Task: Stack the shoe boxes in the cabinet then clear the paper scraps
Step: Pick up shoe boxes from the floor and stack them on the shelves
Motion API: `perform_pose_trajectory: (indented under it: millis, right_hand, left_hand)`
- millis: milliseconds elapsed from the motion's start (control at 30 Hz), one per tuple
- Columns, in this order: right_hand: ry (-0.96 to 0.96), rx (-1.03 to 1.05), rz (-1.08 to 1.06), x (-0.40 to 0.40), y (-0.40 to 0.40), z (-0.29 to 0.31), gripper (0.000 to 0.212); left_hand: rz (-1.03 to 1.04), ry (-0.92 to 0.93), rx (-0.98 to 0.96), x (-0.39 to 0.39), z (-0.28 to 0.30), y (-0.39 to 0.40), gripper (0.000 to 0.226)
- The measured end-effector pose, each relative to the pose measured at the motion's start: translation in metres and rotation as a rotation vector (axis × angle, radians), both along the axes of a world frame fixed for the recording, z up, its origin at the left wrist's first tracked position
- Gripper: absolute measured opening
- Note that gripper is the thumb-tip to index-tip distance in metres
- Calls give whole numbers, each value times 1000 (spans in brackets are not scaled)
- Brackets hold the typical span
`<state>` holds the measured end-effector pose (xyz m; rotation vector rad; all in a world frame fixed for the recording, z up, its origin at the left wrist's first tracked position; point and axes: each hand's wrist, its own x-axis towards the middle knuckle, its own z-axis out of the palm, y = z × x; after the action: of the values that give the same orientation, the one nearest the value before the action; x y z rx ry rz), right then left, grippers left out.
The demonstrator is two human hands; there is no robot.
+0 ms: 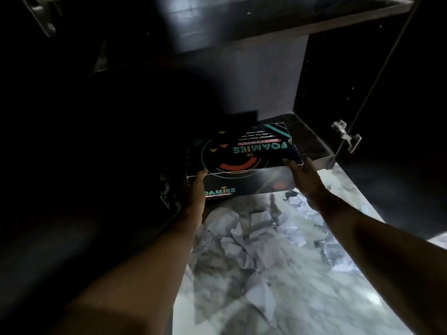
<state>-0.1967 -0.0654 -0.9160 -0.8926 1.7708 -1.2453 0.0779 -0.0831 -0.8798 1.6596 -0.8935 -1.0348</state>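
A dark shoe box [242,155] with teal "FOAMIES" lettering and a red arc on its lid is held at the front edge of the cabinet's bottom shelf [312,139]. My left hand [194,187] grips its near left corner. My right hand [302,175] grips its near right corner. The box tilts slightly, its far end over the shelf. White crumpled paper scraps [244,235] lie scattered on the marble floor [314,298] below the box and between my forearms.
The dark cabinet has an upper shelf [266,22] overhead and a right side wall [338,76]. An open door on the right carries a metal hinge [346,136]. Another hinge [167,189] shows on the dark left door. The left interior is in deep shadow.
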Motion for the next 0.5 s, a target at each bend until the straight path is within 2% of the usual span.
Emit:
perform_pose_trajectory:
  millis: [67, 133, 200, 267, 333, 433, 500]
  right_hand:
    - [23, -40, 35, 8, -11, -4, 65]
    - [79, -54, 67, 20, -20, -3, 48]
    - [102, -63, 114, 30, -32, -7, 33]
    - [113, -70, 125, 37, -44, -12, 46]
    - [84, -72, 116, 42, -62, -17, 56]
    - [61, 56, 121, 45, -90, -21, 76]
    - [66, 73, 116, 49, -103, -20, 74]
  left_hand:
    - [28, -42, 31, 7, -13, -12, 90]
    - [74, -91, 110, 14, -32, -24, 106]
    - [94, -90, 173, 16, -33, -27, 97]
    - [98, -154, 186, 16, -33, -31, 90]
    - [104, -192, 174, 16, -40, -39, 92]
    - [136, -149, 178, 14, -46, -49, 97]
    - [143, -165, 215, 16, -49, -57, 95]
